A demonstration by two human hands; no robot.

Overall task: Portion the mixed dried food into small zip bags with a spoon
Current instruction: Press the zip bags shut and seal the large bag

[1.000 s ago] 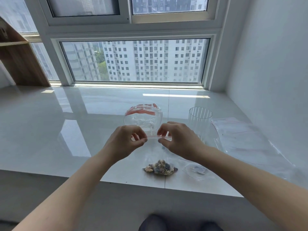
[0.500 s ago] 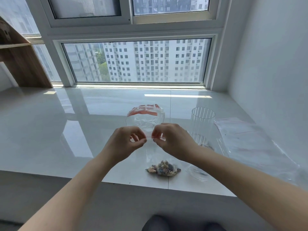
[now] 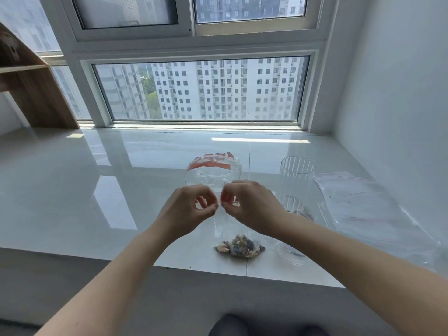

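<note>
One small zip bag (image 3: pixel 238 229) is held upright over the white sill (image 3: pixel 72 202), and a portion of mixed dried food (image 3: pixel 238 246) is seen settled at its bottom, so the filling of this bag is judged done. Its red zip strip is pinched between the thumb and fingertips of the left hand (image 3: pixel 191 209) and of the right hand (image 3: pixel 252 207), which are brought close together at the top edge; the sealing is judged to be in hand and not yet shown complete. The food hangs directly below the two hands, just above or on the sill; which cannot be told. A stack of unfilled zip bags (image 3: pixel 358 202) is laid to the right, so more portions are thought to remain. A ribbed clear cup (image 3: pixel 294 183) stands just beyond the right hand, and a clear bag with red print (image 3: pixel 213 170) behind both hands. No spoon can be made out.
</note>
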